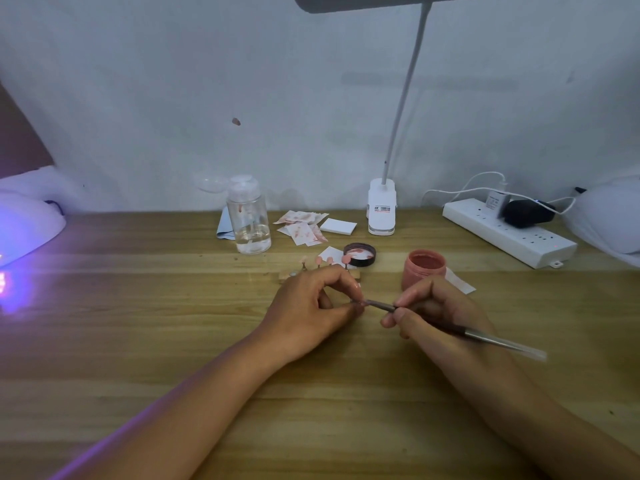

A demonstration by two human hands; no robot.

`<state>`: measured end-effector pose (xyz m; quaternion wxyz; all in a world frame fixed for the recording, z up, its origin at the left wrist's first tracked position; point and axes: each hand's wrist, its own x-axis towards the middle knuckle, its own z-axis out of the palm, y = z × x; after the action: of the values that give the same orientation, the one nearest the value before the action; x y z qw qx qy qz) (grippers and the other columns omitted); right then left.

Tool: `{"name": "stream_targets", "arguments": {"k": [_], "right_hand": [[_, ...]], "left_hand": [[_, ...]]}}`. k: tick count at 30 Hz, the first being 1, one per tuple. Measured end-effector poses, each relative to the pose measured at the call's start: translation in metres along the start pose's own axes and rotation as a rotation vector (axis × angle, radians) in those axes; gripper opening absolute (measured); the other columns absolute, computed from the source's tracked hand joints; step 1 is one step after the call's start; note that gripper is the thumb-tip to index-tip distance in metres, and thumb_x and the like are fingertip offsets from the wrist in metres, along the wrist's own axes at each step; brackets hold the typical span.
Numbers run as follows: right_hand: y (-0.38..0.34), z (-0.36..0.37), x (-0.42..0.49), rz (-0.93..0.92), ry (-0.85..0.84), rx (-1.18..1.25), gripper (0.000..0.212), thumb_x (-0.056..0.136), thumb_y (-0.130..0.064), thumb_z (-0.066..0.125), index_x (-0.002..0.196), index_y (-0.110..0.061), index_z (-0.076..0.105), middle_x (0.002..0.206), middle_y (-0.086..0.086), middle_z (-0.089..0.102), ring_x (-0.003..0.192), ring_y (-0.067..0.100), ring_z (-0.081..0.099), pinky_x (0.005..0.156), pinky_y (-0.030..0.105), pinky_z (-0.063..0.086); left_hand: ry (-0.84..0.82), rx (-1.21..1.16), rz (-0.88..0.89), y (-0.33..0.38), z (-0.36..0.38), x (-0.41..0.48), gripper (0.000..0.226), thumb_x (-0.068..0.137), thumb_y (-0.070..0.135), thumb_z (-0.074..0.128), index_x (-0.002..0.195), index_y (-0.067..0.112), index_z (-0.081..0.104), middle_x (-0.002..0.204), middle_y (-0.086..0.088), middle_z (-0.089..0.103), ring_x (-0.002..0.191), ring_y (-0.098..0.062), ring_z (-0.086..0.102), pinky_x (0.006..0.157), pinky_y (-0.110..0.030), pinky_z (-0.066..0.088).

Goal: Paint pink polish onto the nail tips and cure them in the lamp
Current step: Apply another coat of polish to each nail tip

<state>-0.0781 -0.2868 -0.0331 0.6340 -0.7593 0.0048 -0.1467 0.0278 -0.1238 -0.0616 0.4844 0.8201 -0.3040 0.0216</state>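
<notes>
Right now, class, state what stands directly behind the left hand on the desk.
A wooden holder with pink nail tips standing upright on it. The left hand covers the holder's middle, so anything there cannot be seen.

Pink nail tips (329, 260) stand on little sticks in a wooden holder (286, 276). The open pink polish jar (424, 268) sits near them on the right. The thin brush (381, 305) lies almost flat in front. The white lamp (27, 223) glows purple far left.

The brush (381, 305) ends hidden in the left hand (308, 306); curing lamp (24, 223) cropped.
</notes>
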Motion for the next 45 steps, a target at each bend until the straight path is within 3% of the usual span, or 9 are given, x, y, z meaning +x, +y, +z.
{"name": "stream_targets", "arguments": {"k": [5,17,20,24,36,45], "right_hand": [[0.0009,0.0000,0.0002,-0.003,-0.005,-0.015,0.007,0.084,0.002,0.064,0.087,-0.002,0.059,0.078,0.007,0.074,0.077,0.015,0.069,0.070,0.030,0.052],[0.0055,-0.0020,0.0029,-0.040,0.028,0.048,0.006,0.086,0.005,0.060,0.087,0.001,0.056,0.075,0.007,0.073,0.064,0.005,0.064,0.063,0.017,0.050],[0.0066,-0.0070,0.0039,-0.048,0.097,0.106,0.003,0.088,0.005,0.057,0.088,0.004,0.054,0.073,0.011,0.071,0.061,0.010,0.058,0.060,0.017,0.049],[0.0075,-0.0043,0.0042,-0.012,0.030,0.083,0.006,0.087,0.007,0.057,0.086,0.001,0.055,0.074,0.011,0.072,0.062,0.007,0.061,0.061,0.017,0.049],[0.0081,-0.0045,0.0056,-0.041,0.029,0.034,0.011,0.084,0.009,0.060,0.083,-0.001,0.056,0.074,0.011,0.072,0.062,0.002,0.064,0.061,0.015,0.049],[0.0047,-0.0065,0.0038,-0.054,0.032,0.118,0.012,0.092,0.004,0.053,0.082,0.007,0.049,0.068,0.016,0.071,0.052,0.011,0.057,0.053,0.017,0.048]], "left_hand": [[-0.003,0.007,-0.002,-0.0006,-0.0009,-0.0002,0.015,0.081,0.019,0.079,0.079,0.030,0.070,0.079,0.025,0.066,0.043,0.002,0.043,0.047,-0.009,0.029],[-0.006,0.034,0.003,0.0029,-0.0005,-0.0010,0.016,0.081,0.023,0.079,0.078,0.033,0.067,0.067,0.032,0.060,0.042,0.004,0.045,0.046,-0.007,0.029],[-0.001,0.007,-0.006,0.0020,-0.0005,-0.0006,0.017,0.081,0.025,0.080,0.076,0.034,0.067,0.077,0.027,0.066,0.043,0.004,0.045,0.047,-0.007,0.031],[-0.006,-0.046,-0.018,-0.0001,-0.0013,0.0000,0.017,0.080,0.021,0.080,0.077,0.033,0.069,0.088,0.018,0.071,0.044,0.002,0.042,0.048,-0.009,0.031],[-0.021,-0.076,-0.033,0.0016,-0.0002,0.0011,0.020,0.080,0.019,0.080,0.074,0.032,0.066,0.088,0.013,0.075,0.043,0.001,0.041,0.047,-0.010,0.032],[-0.052,-0.058,-0.038,0.0032,0.0019,0.0003,0.019,0.080,0.020,0.080,0.075,0.031,0.066,0.086,0.013,0.076,0.042,0.003,0.042,0.049,-0.008,0.032]]}}
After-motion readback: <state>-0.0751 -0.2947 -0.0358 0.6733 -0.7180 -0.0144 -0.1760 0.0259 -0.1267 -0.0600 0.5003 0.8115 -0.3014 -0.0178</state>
